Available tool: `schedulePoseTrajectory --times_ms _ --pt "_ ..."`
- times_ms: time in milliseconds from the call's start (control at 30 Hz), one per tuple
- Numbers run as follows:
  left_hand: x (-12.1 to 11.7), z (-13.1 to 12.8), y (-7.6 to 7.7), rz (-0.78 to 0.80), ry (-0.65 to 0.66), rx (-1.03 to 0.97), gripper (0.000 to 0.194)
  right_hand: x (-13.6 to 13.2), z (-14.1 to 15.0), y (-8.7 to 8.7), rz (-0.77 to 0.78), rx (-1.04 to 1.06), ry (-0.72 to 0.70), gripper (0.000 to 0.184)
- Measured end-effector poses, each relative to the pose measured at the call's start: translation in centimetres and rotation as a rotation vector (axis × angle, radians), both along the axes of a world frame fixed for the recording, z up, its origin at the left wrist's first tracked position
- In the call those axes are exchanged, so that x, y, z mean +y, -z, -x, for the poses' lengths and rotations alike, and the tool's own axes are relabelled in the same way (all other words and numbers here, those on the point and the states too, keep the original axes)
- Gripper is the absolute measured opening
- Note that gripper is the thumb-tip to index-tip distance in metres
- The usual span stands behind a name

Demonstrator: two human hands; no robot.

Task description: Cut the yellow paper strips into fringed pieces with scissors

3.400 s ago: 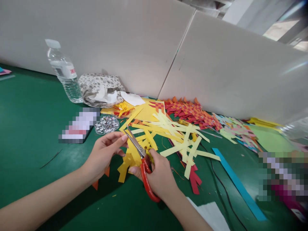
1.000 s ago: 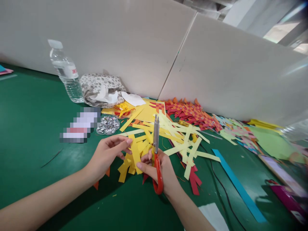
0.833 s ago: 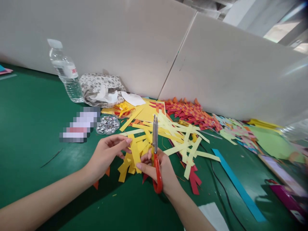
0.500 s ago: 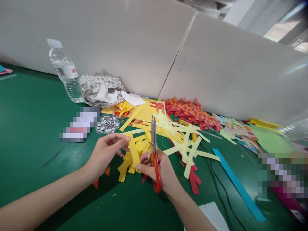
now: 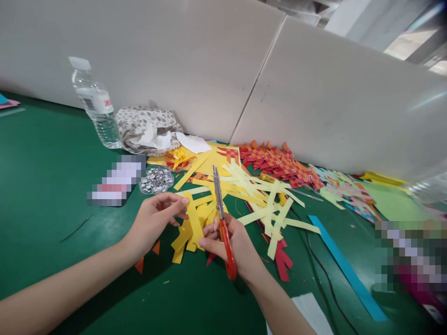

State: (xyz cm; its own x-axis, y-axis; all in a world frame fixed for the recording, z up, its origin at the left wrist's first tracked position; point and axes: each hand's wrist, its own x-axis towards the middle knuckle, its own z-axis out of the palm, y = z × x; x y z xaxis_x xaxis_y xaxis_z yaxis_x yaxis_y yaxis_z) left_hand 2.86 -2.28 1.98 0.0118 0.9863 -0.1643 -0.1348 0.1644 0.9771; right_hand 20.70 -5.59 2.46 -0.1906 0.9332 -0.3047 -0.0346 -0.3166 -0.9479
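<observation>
Since the earliest picture, the red-handled scissors (image 5: 223, 223) have swung up from the paper, blades now shut and pointing away. The right hand (image 5: 230, 244) grips their handle while its fingertips touch the woven yellow strip piece (image 5: 190, 223), which the left hand (image 5: 153, 223) pinches just above the green table (image 5: 45, 186). A clean trim probably needs a firm pinch, blades reopened square to one protruding strip.

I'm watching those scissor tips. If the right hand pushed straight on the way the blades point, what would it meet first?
Probably the pale yellow paper strips beyond the scissors in the right hand; depth is hard to judge.
</observation>
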Motion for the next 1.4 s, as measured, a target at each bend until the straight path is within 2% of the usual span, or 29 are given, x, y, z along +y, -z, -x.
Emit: schedulePoseTrajectory --times_ms 167,367,667,1000,1100,1267,1400 --pt "-0.38 -0.25 -0.28 -0.023 0.016 0.047 0.027 -0.23 0.16 -0.49 0.012 0.02 -0.04 0.052" --pt "-0.58 -0.2 -0.31 -0.025 0.026 0.053 0.025 -0.38 0.2 -0.43 -0.001 -0.084 -0.057 0.047" --pt "-0.35 -0.2 -0.24 0.006 0.023 0.033 0.026 -0.26 0.18 -0.95 0.028 -0.012 -0.064 0.049" --pt "-0.04 -0.04 -0.32 0.194 0.1 -0.218 0.023 -0.21 0.11 -1.07 0.063 0.018 -0.012 0.054" --pt "-0.15 -0.11 -0.46 0.188 0.132 -0.242 0.022 -0.27 0.22 -1.01 0.058 0.008 0.0 0.053" --pt "-0.57 -0.39 -0.18 0.121 0.202 -0.108 0.019 -0.31 0.32 -0.84 0.045 0.046 0.003 0.052" --pt "-0.8 -0.4 0.07 0.068 0.233 -0.099 0.018 -0.31 0.37 -0.79 0.033 0.065 0.0 0.052"
